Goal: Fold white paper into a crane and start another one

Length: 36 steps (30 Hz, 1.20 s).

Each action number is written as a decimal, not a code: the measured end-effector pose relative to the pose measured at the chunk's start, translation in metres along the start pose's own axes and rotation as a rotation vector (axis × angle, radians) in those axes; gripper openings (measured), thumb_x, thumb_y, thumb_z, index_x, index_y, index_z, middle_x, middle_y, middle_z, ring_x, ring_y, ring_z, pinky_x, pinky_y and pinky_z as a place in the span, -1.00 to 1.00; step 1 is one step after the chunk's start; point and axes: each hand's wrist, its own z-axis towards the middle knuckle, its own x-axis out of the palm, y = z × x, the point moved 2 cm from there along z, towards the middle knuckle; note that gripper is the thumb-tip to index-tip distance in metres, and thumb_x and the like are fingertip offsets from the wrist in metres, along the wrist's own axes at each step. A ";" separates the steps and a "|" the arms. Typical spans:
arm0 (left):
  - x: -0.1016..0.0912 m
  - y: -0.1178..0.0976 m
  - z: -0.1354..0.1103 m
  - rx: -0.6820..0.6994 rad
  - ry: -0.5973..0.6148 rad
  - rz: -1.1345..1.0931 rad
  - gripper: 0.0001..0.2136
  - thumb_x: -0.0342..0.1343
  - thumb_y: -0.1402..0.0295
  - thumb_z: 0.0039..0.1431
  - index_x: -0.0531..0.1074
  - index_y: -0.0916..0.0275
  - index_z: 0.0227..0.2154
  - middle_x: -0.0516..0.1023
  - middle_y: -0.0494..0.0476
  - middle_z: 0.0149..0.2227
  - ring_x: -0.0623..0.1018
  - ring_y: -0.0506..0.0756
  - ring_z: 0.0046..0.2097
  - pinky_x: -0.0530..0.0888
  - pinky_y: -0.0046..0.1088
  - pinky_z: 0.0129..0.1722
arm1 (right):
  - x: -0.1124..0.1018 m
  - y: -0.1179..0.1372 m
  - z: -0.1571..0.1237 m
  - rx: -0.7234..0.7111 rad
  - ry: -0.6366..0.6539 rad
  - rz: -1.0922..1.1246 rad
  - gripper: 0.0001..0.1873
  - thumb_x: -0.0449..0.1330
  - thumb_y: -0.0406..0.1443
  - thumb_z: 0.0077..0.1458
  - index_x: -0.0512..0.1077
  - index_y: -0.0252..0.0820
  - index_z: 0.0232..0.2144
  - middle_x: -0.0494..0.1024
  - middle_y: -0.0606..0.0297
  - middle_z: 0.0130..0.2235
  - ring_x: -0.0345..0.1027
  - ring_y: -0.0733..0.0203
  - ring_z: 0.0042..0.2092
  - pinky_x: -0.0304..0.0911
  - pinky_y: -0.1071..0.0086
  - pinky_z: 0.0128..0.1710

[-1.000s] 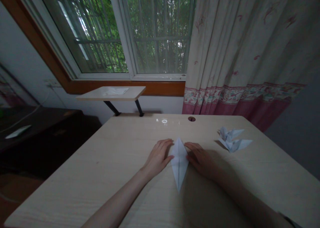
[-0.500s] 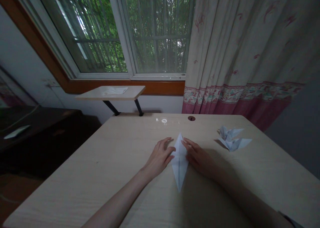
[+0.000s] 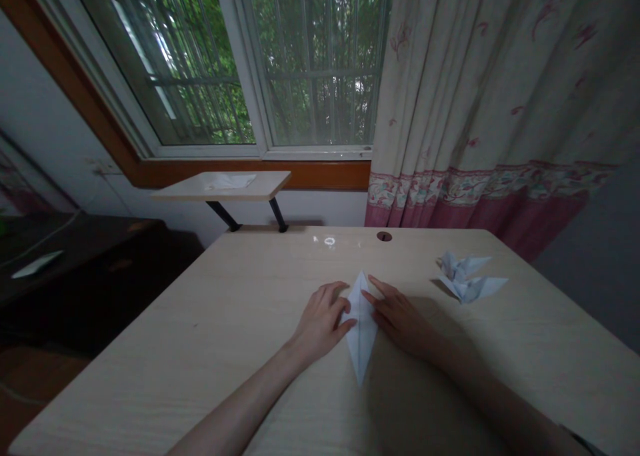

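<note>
A white sheet of paper (image 3: 361, 346), folded into a long kite-like diamond with a crease down its middle, lies flat on the table between my hands. My left hand (image 3: 325, 315) is at its left edge, the thumb lying on the paper and the index finger curled beside it, closed on that edge. From the other side, my right hand (image 3: 397, 315) reaches over the right edge with its fingers stretched out and apart. One fingertip rests on the upper part of the paper; the right thumb is hidden.
A folded paper crane shape (image 3: 467, 283) sits on the table (image 3: 240, 309) at the right. A raised shelf (image 3: 270, 184) at the back left bears a white paper (image 3: 233, 181). Behind are a round cable hole (image 3: 384, 237), a window and a curtain (image 3: 450, 143).
My left thumb has shifted right, further onto the paper. My right fingers have spread, with one fingertip now further in toward the middle crease. The paper stays in about the same place.
</note>
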 end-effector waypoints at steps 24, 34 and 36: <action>0.008 -0.015 -0.002 -0.060 0.050 -0.049 -0.66 0.36 0.14 -0.01 0.35 0.22 -0.38 0.39 0.21 0.04 0.34 0.30 0.11 0.36 -0.06 0.06 | 0.002 0.001 0.000 -0.049 0.020 -0.002 -0.50 -0.02 -0.38 0.31 0.20 -0.02 0.26 0.11 0.11 0.36 -0.04 0.04 0.36 0.14 -0.01 0.26; 0.007 -0.010 -0.002 -0.072 0.031 -0.066 -0.72 0.36 0.31 0.00 0.34 0.19 -0.34 0.37 0.16 0.08 0.32 0.27 0.13 0.33 -0.10 0.09 | -0.003 0.001 0.002 -0.021 0.042 0.002 -0.56 0.00 -0.36 0.29 0.33 -0.11 0.19 0.18 0.11 0.33 0.04 0.05 0.33 0.13 0.02 0.26; 0.005 -0.010 -0.002 -0.072 0.027 -0.050 -0.75 0.34 0.34 0.01 0.36 0.19 -0.32 0.37 0.16 0.10 0.31 0.27 0.15 0.31 -0.09 0.11 | -0.004 0.001 0.002 -0.014 0.041 -0.005 -0.57 -0.01 -0.35 0.30 0.34 -0.13 0.18 0.22 0.11 0.31 0.06 0.05 0.32 0.13 0.02 0.26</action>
